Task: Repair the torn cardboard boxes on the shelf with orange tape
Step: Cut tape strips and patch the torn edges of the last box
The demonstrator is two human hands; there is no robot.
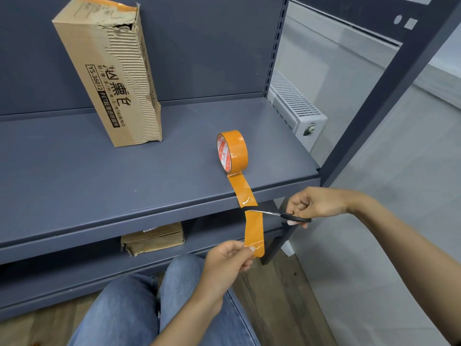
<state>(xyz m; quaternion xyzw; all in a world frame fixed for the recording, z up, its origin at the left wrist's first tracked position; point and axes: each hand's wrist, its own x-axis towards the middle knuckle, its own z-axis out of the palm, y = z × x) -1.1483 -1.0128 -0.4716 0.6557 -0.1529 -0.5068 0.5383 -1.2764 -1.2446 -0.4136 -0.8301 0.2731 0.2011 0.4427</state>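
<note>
A: What is on the grey-blue metal shelf (pixel 99 166)?

B: One tall brown corrugated cardboard box (pixel 109 71), upright at the back left. Its front face is torn; the outer paper is stripped, showing ribbed fluting, and there is a ragged hole near the top right edge. Black print runs down the face.

A: And the tape?

B: A roll of orange adhesive tape (pixel 232 152) stands on edge near the shelf's front right. A pulled-out orange tape strip (pixel 253 226) runs from the bottom of the roll, over the shelf's front lip, and hangs down.

A: Hands?

B: The left hand (pixel 228 260) sits low, in front of the lower shelf. Its fingers (pixel 249 249) pinch the free lower end of the strip, thumb against the tape. The right hand (pixel 314 203) comes in from the right. Its fingers curl through the handles of small black-handled scissors (pixel 279 214). The blades lie across the strip just below the shelf lip, right at the tape. How far the blades are parted, I cannot tell.

A: Anything below?

B: A flattened stack of brown cardboard (pixel 152 238) rests on the lower shelf level, well to the left of the hanging strip. The person's blue-jeaned knees (pixel 139 308) show at the bottom, over a wood-look floor (pixel 274 295). A white slatted radiator (pixel 294 103) stands behind the shelf's right end.
</note>
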